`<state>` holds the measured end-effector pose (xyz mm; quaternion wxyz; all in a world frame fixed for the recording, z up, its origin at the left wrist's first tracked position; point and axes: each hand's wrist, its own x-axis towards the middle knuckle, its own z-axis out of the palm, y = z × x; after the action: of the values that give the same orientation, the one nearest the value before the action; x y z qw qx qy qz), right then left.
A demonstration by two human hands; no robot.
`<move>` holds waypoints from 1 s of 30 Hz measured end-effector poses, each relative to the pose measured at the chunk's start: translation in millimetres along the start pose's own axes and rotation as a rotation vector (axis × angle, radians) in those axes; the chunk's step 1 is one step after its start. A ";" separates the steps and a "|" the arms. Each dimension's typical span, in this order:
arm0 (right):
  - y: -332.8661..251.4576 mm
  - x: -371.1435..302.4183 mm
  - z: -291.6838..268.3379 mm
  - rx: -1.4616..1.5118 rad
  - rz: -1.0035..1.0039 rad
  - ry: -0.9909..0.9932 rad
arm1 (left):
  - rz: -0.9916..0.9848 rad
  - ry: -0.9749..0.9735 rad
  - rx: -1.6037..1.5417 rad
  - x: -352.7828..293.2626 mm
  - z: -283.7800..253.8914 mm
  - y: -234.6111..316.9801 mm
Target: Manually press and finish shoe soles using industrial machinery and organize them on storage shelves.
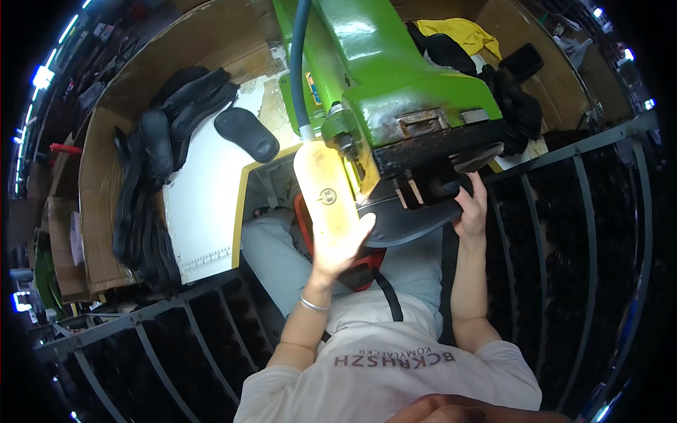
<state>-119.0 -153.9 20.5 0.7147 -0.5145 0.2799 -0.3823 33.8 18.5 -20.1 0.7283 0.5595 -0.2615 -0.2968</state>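
A black shoe sole (411, 224) lies beneath the head of a green sewing machine (395, 92), its middle partly covered by the machine. My left hand (340, 248) is at the sole's left end, thumb against its edge; a bright lamp (326, 187) hides most of its fingers. At the other end, my right hand (471, 209) grips the sole, fingers curled at the rim beside the machine's dark lower parts. Where the needle meets the sole cannot be seen.
On the white tabletop (204, 204) at left, one loose sole (247, 134) lies near stacked black soles (144, 211). Cardboard walls (106, 162) surround the table. More black pieces (518, 106) and a yellow cloth (462, 35) are at right. Metal railings (585, 190) flank me.
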 end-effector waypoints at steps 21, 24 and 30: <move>46.9 -1.0 66.6 -0.153 -0.197 -0.338 | -0.395 -0.111 0.184 -83.8 -29.0 -54.8; 58.3 1.2 47.9 -0.236 -0.238 -0.278 | -0.375 -0.123 0.155 -78.7 8.9 -55.1; -20.4 -2.7 19.5 -0.549 -0.193 -0.331 | -0.233 -0.232 0.071 -65.3 13.9 -62.4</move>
<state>-110.3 -145.1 46.0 0.5457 -0.7671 0.2026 -0.2696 -29.7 44.4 -80.6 0.6336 0.5733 -0.2874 -0.4327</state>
